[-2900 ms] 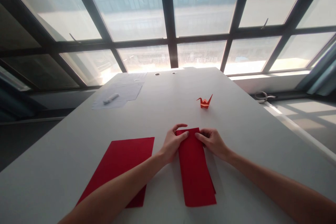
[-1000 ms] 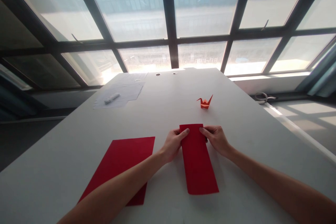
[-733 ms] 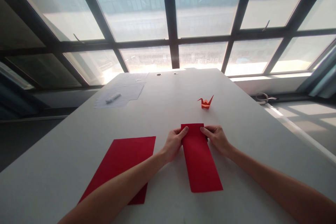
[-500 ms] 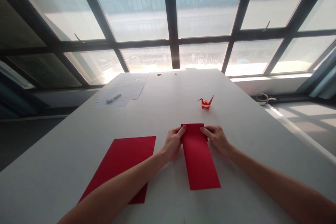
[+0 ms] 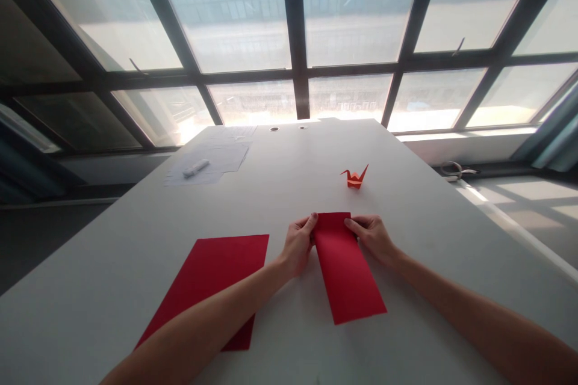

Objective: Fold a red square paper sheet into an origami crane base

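A long red paper strip, seemingly folded, is held at its far end between both hands, its near end slanting toward the right. My left hand pinches the far left corner, thumb on top. On the far right edge my right hand is closed, its thumb pressed on the paper and the other fingers hidden beneath. A larger red sheet lies flat on the left, partly covered by my left forearm. Beyond the hands stands an orange-red origami crane.
The white table stretches toward large windows. White papers lie at the far left with a whitish, marker-like object on top. A coiled cable is beyond the table's right edge.
The near end of the red paper strip has swung slightly right and away from me. My left thumb has shifted to the strip's very corner; my right hand has stayed put.
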A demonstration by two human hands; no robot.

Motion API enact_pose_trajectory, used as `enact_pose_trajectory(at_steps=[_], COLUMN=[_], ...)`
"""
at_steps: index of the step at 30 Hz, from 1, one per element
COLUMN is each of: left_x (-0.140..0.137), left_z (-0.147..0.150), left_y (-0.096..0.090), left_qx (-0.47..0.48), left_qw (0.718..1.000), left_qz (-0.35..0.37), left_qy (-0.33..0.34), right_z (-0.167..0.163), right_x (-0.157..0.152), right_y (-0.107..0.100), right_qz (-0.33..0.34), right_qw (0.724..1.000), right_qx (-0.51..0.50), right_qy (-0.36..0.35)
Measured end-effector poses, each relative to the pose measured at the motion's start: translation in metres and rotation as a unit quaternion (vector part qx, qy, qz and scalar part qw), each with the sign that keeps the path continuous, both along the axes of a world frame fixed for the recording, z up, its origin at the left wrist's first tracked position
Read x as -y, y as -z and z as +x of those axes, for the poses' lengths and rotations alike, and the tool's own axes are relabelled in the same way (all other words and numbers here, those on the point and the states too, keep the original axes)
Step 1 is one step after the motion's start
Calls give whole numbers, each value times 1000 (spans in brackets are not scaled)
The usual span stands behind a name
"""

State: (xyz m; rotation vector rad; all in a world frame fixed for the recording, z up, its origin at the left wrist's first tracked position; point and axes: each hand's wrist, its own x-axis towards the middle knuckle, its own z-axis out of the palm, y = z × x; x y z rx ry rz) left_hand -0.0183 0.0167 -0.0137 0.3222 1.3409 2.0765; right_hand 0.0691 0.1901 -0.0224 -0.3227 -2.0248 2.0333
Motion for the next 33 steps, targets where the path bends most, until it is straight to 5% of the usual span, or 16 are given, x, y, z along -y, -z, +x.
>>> enact_pose_trajectory(at_steps=[19, 25, 33], left_x=[-2, 0, 2], left_z=[0, -4, -9], left_y=[-4, -5, -3], left_qx=[1, 6, 3], left_qw=[1000, 997, 993], left_qz=[-10, -19, -52], left_qy=[-6, 77, 109], right_z=[-2, -4, -6], right_x=[-2, -2, -4], right_y=[7, 8, 6], right_qz=[8, -17, -24], right_qw=[1000, 999, 998], right_qx=[-26, -33, -50], right_qy=[7, 20, 31])
